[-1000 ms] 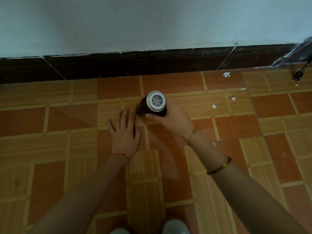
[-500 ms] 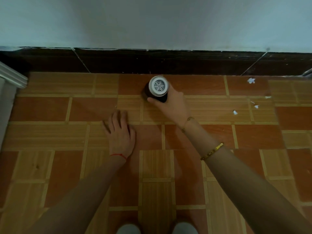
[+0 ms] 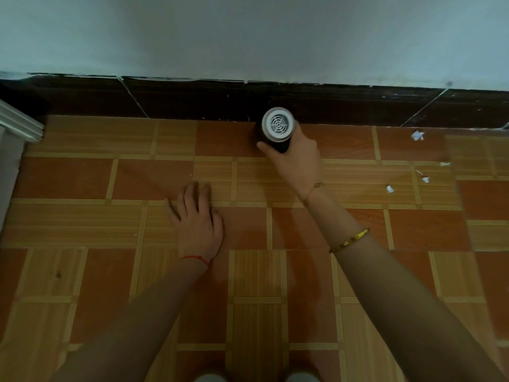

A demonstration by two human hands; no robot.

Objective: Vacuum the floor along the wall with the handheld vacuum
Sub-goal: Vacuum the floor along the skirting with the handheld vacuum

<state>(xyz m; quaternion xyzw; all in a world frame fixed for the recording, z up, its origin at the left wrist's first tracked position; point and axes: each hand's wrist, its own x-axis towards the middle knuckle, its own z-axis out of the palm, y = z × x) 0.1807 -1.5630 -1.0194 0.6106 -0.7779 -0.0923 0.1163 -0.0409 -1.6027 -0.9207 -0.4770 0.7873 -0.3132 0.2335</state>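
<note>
The handheld vacuum (image 3: 276, 128) is a dark cylinder with a round white grille at its top end, standing nozzle-down on the floor right against the dark skirting board (image 3: 192, 99). My right hand (image 3: 296, 155) grips its body from the right and front. My left hand (image 3: 197, 219) rests flat on the tiled floor (image 3: 82, 221), fingers spread, to the left of and nearer to me than the vacuum. The nozzle itself is hidden beneath the body.
Several white paper scraps (image 3: 417, 135) lie on the floor to the right, near the skirting. A pale wall (image 3: 248, 37) rises above it. A white door frame (image 3: 16, 125) stands at the left edge.
My right hand has pushed the vacuum forward across the floor until it reached the skirting. The view has shifted left, bringing the door frame in. My left hand stays planted.
</note>
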